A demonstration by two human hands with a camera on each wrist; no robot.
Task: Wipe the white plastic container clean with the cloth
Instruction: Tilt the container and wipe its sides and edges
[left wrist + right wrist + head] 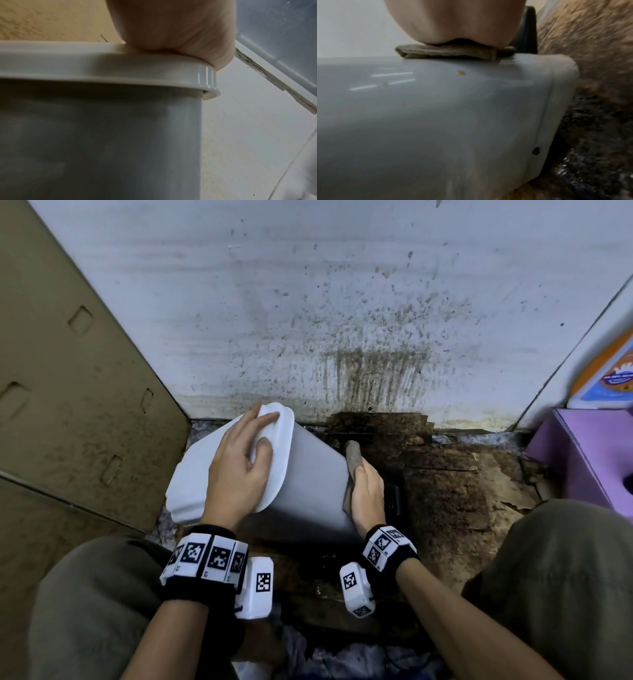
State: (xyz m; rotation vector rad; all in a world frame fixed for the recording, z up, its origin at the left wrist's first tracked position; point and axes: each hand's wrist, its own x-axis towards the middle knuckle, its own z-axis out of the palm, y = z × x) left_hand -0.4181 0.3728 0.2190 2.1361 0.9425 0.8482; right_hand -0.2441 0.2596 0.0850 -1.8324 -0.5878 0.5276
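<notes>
1. Wiping is the step in hand: the white plastic container stands tilted on the stained floor, close to the spattered wall, lid leaning towards the cardboard on the left.
2. The left hand lies spread over the lid, fingers fairly straight, thumb over its rim (steadying rather than clutching, by my reckoning).
3. The right hand presses a folded brownish cloth against the container's right side; how its fingers close round the cloth I cannot tell, as they are hidden.
4. The right wrist view shows small yellowish specks on the grey-white side just below the cloth.
5. Next, I judge, the cloth needs drawing down over those specks while the left hand holds the tilt, then the container turned to offer an unwiped face.
</notes>
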